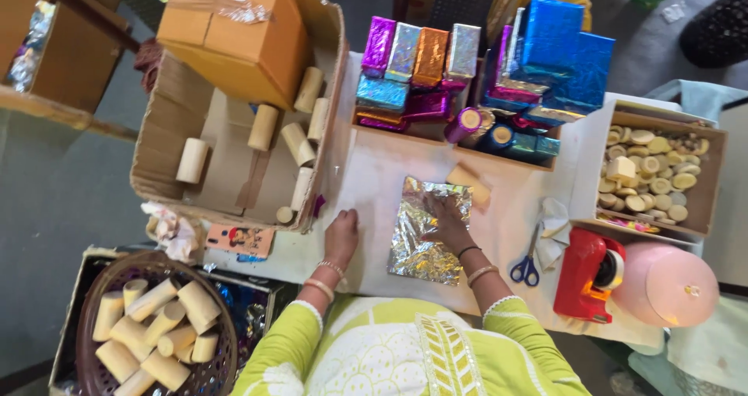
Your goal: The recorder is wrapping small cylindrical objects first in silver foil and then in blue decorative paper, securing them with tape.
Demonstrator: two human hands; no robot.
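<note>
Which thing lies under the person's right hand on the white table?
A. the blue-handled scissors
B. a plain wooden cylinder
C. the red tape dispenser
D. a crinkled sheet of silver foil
D: the right hand rests flat on the crinkled sheet of silver foil, while the blue-handled scissors and red tape dispenser lie apart to its right.

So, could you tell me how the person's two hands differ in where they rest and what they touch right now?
The right hand lies on the crinkled silver foil sheet, fingers spread, pressing it flat; the left hand rests beside the sheet on the bare white table, touching no foil. The right hand reaches further forward, towards the tan block; the left stays nearer the cardboard box. Both are palm down, empty, with bangles at the wrist.
</note>
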